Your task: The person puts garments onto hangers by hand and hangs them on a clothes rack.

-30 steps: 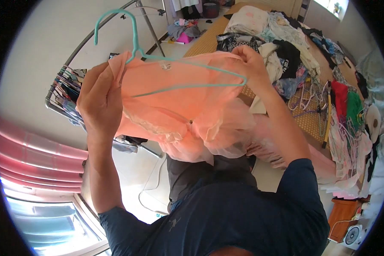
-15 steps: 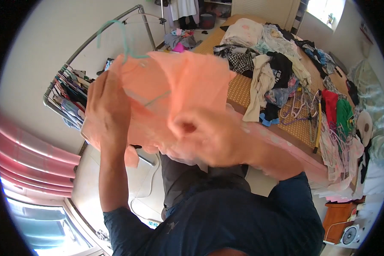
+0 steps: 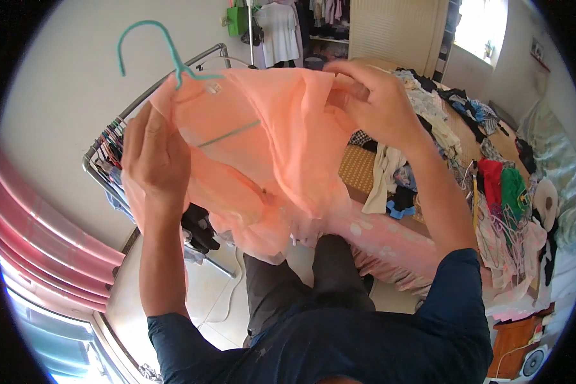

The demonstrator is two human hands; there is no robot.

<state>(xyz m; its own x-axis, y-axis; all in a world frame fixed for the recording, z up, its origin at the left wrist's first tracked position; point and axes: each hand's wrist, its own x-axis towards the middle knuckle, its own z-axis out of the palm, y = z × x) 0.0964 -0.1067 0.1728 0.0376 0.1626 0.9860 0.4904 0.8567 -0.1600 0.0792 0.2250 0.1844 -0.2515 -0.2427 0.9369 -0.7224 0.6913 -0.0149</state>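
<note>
Two hands hold a thin peach top up in the air with a green hanger in it.

The left hand grips the shoulder of the thin peach top on the left side, and the right hand pinches the top's upper edge on the other side, with its fingers bent. The top hangs between the hands, in front of the person and above their dark pants. The hook of the green hanger sticks up near the left hand, and a bit of its bottom bar shows at the top's neck. Behind the left hand is a gray clothes rack full of clothes. Past the right hand is a bed with a tan woven mat, piled with clothes, among them a red cloth beside a green cloth. A pink curtain hangs far to the left.
</note>
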